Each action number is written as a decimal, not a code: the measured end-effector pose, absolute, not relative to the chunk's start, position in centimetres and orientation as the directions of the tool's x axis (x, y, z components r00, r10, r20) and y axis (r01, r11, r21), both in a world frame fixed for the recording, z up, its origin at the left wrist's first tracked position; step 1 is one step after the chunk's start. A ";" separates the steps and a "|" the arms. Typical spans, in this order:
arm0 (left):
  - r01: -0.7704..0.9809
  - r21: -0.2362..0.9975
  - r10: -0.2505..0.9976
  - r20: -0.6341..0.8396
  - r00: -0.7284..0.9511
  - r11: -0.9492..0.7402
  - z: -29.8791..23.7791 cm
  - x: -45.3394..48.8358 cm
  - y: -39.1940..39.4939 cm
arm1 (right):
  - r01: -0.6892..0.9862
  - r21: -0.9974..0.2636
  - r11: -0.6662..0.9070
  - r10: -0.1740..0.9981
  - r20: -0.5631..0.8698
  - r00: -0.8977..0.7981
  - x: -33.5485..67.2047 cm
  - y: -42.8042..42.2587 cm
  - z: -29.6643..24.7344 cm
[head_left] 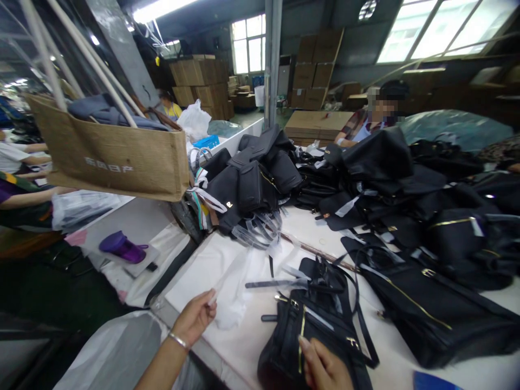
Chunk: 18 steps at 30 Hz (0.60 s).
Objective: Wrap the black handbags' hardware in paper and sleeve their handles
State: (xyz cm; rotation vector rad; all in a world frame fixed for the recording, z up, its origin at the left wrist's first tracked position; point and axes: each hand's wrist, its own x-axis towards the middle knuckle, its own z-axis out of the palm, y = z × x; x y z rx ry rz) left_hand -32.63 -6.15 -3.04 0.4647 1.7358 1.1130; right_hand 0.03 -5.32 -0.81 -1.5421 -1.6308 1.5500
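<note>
My left hand (pixel 194 318), with a silver bangle at the wrist, pinches the edge of a thin clear plastic sheet (pixel 233 309) that spreads over the white tabletop. My right hand (pixel 325 367) is over the front of a black handbag (pixel 280 346) at the table's near side, beside its gold zipper. Its thumb and fingers are pressed together; what lies between them, if anything, is hidden. The bag has gold buckles, and its straps and handles lie loose on top, some wrapped in clear film.
Piles of black bags (pixel 260 184) cover the far and right parts of the table (pixel 300 225). A large black bag (pixel 430 303) lies at right. At left hang a burlap tote (pixel 117 160) and, lower, a purple cup (pixel 124 246) stands. A co-worker (pixel 365 119) is across the table.
</note>
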 end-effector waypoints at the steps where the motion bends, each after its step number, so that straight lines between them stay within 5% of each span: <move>1: -0.227 0.838 0.734 -0.544 -0.406 0.496 -2.7 -30.6 -6.6 | 0.337 -0.902 -0.271 0.859 -0.384 -0.338 -1.1 -5.6 -0.6; 7: -0.512 0.713 0.760 -0.629 -0.165 0.479 -0.8 -20.9 -8.4 | 0.172 -0.908 -0.382 0.840 -0.419 -0.344 -5.7 -6.1 -0.5; 13: -0.511 0.690 0.767 -0.636 -0.090 0.513 -1.0 -18.5 -8.9 | 0.074 -0.857 -0.509 0.819 -0.509 -0.263 -6.9 -6.2 -1.1; 18: -0.429 0.706 0.763 -0.644 -0.057 0.564 -1.8 -17.1 -10.7 | 0.148 -0.909 -0.391 0.892 -0.413 -0.184 -6.7 -7.8 -1.5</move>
